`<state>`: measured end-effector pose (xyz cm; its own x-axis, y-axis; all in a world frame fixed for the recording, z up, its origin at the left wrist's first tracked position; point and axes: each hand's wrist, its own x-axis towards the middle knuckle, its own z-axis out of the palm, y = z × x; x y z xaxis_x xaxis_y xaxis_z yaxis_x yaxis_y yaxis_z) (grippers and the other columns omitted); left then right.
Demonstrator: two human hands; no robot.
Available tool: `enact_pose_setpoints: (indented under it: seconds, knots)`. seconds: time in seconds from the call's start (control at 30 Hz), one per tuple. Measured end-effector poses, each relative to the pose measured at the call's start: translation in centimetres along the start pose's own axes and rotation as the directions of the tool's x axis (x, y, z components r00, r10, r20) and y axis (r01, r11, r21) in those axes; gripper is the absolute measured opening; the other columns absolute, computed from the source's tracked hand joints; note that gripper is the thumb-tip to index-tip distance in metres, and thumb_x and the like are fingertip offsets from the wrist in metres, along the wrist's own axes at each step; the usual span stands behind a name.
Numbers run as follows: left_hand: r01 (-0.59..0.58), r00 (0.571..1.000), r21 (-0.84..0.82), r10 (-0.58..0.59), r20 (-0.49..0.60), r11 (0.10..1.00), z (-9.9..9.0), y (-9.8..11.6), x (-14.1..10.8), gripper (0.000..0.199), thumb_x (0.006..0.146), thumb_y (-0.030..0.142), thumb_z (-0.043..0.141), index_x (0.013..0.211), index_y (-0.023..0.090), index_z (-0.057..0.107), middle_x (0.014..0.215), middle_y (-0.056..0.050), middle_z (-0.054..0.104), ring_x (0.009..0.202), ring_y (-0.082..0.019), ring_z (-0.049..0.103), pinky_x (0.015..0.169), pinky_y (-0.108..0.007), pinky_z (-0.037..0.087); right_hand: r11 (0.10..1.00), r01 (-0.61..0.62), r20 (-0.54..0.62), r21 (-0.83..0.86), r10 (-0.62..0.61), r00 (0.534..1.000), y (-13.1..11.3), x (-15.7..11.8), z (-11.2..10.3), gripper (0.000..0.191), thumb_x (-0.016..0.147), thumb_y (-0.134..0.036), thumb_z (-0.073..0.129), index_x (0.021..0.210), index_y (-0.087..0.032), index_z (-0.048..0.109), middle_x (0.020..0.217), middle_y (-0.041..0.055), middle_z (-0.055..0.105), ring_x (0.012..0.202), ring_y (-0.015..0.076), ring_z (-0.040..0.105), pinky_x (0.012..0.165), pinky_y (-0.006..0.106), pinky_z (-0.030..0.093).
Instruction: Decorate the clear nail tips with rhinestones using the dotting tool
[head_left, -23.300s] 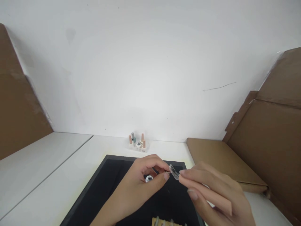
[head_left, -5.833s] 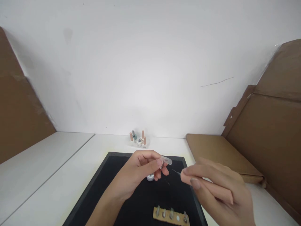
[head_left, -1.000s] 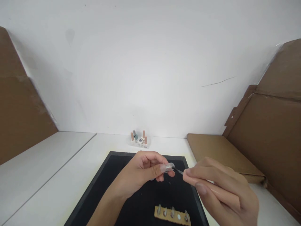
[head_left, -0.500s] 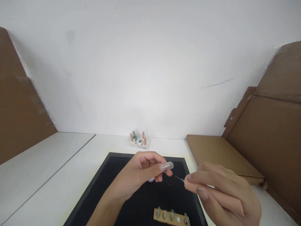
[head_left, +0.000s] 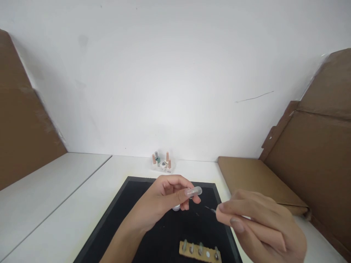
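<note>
My left hand [head_left: 164,197] is above the black mat, its fingers curled. At its thumb tip it pinches a clear, rounded false nail [head_left: 195,191] that points right. Partly hidden below those fingers is a small white bottle or jar [head_left: 176,208]; whether the hand touches it I cannot tell. My right hand [head_left: 263,226] is closed around the peach handle of a nail polish brush [head_left: 252,228]. The thin brush tip points left toward the false nail, apart from it. Nearest me on the mat lies a tan strip [head_left: 199,252] with several clear false nails standing on it and one bare white dot.
Beneath both hands is a black mat [head_left: 153,237] with a grey border on a white table [head_left: 68,190]. Against the back wall stands a clear tray [head_left: 157,169] of nail polish bottles [head_left: 168,157]. A flat cardboard box [head_left: 252,175] lies at right; cardboard panels flank both sides.
The view has shifted very slightly. My right hand and the brush have moved a touch to the right; both hands keep their hold.
</note>
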<state>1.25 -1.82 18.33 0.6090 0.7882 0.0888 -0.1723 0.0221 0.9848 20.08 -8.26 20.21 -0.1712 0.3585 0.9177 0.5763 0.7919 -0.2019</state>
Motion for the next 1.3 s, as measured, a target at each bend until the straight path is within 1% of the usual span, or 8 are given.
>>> enact_pose_setpoints:
  seconds: [0.1,0.33,0.6,0.77,1.2,1.3]
  knots:
    - [0.004,1.000,0.009,-0.004,-0.006,1.000,0.01,-0.04,-0.07,0.018,0.082,0.032,0.070,0.078,0.015,0.072,0.072,-0.002,0.071,0.060,-0.008,0.054,0.059,-0.020,0.041,1.000,0.023,-0.008,-0.017,-0.023,1.000,0.03,-0.15,0.01,0.015,0.081,-0.010,0.055,0.070,-0.018,0.062,0.055,-0.0018,0.068,0.041,0.0088,0.057,0.040,0.022,0.043]
    - [0.011,1.000,0.012,-0.011,-0.009,1.000,0.00,0.10,-0.03,0.018,0.081,0.032,0.071,0.077,0.015,0.072,0.071,-0.001,0.071,0.060,-0.008,0.053,0.060,-0.020,0.042,1.000,0.012,-0.005,-0.009,-0.012,1.000,0.03,-0.27,0.06,0.014,0.082,-0.011,0.056,0.071,-0.017,0.061,0.053,-0.0029,0.066,0.041,0.0076,0.055,0.041,0.021,0.043]
    - [0.007,1.000,0.002,-0.007,0.007,1.000,-0.08,-0.03,-0.16,0.016,0.081,0.031,0.071,0.078,0.015,0.072,0.072,-0.001,0.071,0.060,-0.008,0.054,0.060,-0.020,0.042,0.998,0.052,-0.013,-0.018,-0.053,0.999,-0.10,0.14,0.09,0.017,0.080,-0.007,0.054,0.068,-0.016,0.062,0.054,-0.0021,0.068,0.042,0.0074,0.054,0.040,0.021,0.041]
    - [0.027,1.000,-0.007,-0.027,0.003,1.000,0.05,0.12,-0.07,0.017,0.080,0.032,0.072,0.077,0.015,0.072,0.071,-0.002,0.071,0.059,-0.008,0.054,0.059,-0.020,0.042,0.999,0.037,0.001,-0.022,-0.037,0.999,-0.01,-0.09,0.16,0.017,0.082,-0.010,0.054,0.068,-0.016,0.062,0.054,-0.0021,0.068,0.041,0.0075,0.054,0.039,0.021,0.042]
    - [0.048,0.999,-0.027,-0.047,0.027,0.998,0.20,-0.03,0.05,0.017,0.079,0.032,0.072,0.076,0.015,0.073,0.072,-0.001,0.071,0.059,-0.008,0.054,0.060,-0.020,0.043,1.000,0.027,-0.035,-0.014,-0.028,0.999,-0.15,-0.27,0.26,0.016,0.081,-0.009,0.055,0.068,-0.017,0.061,0.055,-0.0024,0.068,0.042,0.0078,0.056,0.041,0.022,0.042]
    - [0.055,0.998,-0.023,-0.054,0.025,0.998,0.24,0.07,0.07,0.017,0.079,0.032,0.073,0.075,0.015,0.073,0.072,-0.002,0.071,0.059,-0.008,0.054,0.060,-0.020,0.044,0.999,0.031,-0.019,-0.033,-0.032,0.999,-0.19,-0.22,0.25,0.017,0.082,-0.010,0.054,0.068,-0.017,0.062,0.055,-0.0027,0.068,0.042,0.0078,0.056,0.040,0.022,0.042]
